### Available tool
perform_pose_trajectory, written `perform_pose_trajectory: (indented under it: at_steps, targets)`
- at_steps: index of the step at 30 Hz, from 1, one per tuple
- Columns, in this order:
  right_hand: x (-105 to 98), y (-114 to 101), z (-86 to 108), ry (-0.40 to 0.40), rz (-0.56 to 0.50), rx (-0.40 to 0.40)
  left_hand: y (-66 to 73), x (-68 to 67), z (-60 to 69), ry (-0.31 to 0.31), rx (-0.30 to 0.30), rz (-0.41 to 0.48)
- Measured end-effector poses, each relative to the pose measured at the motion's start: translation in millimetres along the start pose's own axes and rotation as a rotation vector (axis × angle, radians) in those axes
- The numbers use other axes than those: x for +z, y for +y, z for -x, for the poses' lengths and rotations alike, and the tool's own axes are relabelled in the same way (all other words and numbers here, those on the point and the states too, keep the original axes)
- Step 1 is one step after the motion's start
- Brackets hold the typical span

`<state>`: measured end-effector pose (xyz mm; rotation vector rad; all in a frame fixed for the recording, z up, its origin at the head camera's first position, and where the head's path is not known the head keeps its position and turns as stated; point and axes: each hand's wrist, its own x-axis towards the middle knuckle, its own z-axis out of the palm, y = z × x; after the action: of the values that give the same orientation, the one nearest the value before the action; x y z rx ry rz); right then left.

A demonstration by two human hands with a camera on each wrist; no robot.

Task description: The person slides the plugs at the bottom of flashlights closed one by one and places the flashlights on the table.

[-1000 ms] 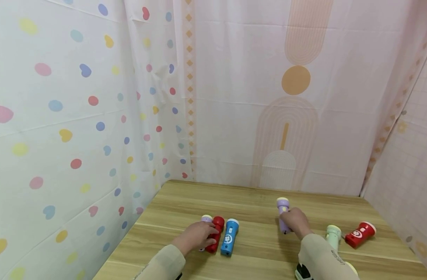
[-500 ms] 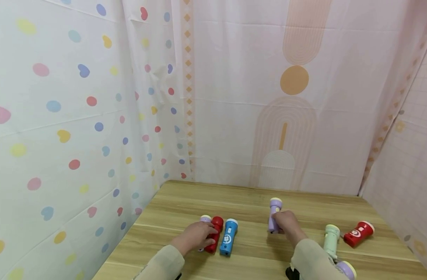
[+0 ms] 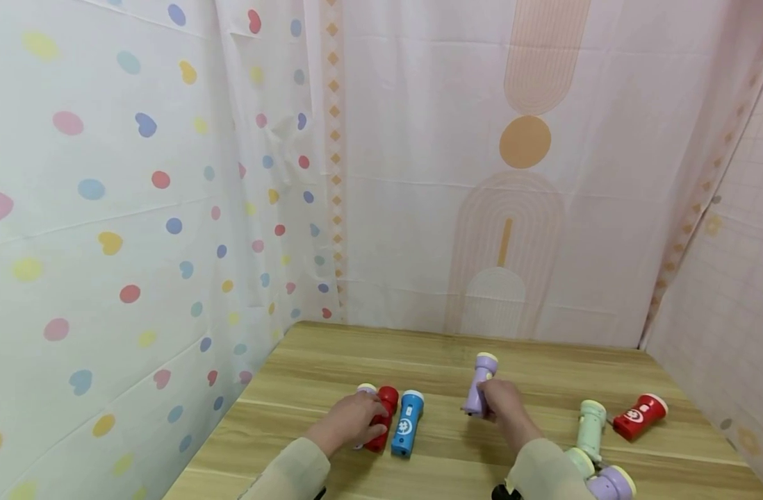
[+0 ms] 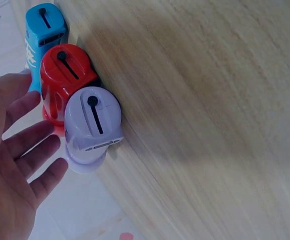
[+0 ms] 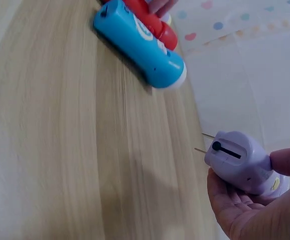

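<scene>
My right hand (image 3: 506, 410) grips a purple flashlight (image 3: 479, 384) with a cream rim, tilted over the table. In the right wrist view, thumb and fingers of the right hand (image 5: 265, 210) lie on either side of the purple flashlight (image 5: 245, 165). My left hand (image 3: 349, 422) rests, fingers spread, over a red flashlight (image 3: 388, 403) and another purple flashlight (image 3: 366, 389), which lie side by side. The left wrist view has the left hand (image 4: 19, 155) with loose fingers beside the red flashlight (image 4: 67, 75) and purple flashlight (image 4: 93, 117). A blue flashlight (image 3: 407, 423) lies just right of them.
At the right of the wooden table (image 3: 331, 347) lie a green flashlight (image 3: 591, 429), a red flashlight (image 3: 640, 416), a purple flashlight (image 3: 613, 483) and a cream-rimmed one (image 3: 580, 461) partly behind my sleeve. Patterned curtains (image 3: 406, 208) stand behind and at the sides.
My right hand has moved left with the purple flashlight, which now leans more. The flashlights at the lower right have come into view from behind the sleeve. My left hand has stayed in place.
</scene>
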<state>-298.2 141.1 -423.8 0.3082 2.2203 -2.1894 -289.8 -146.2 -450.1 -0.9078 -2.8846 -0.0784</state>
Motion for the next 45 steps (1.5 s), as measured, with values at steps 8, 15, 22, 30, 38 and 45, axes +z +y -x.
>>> perform_pose_trajectory:
  at_steps: [8,15,22,30,38,45]
  targets:
    - [6.4,-0.6,8.8,-0.054,-0.104,0.028,2.6,-4.3,-4.8,0.047,0.002,0.009]
    - [6.9,1.2,15.0,-0.057,-0.169,0.054,8.7,-7.3,-7.4,0.125,0.011,0.049]
    - [13.9,6.6,22.9,-0.101,-0.252,0.042,23.1,-15.0,-13.5,0.151,0.029,0.092]
    - [22.3,8.3,27.7,-0.147,-0.297,0.033,37.6,-20.3,-18.8,0.202,0.101,0.098]
    - [25.8,10.8,31.4,-0.188,-0.303,0.042,49.3,-20.4,-19.5,0.28,0.176,0.092]
    - [29.6,13.9,34.8,-0.249,-0.321,0.055,57.7,-17.7,-22.5,0.308,0.216,0.069]
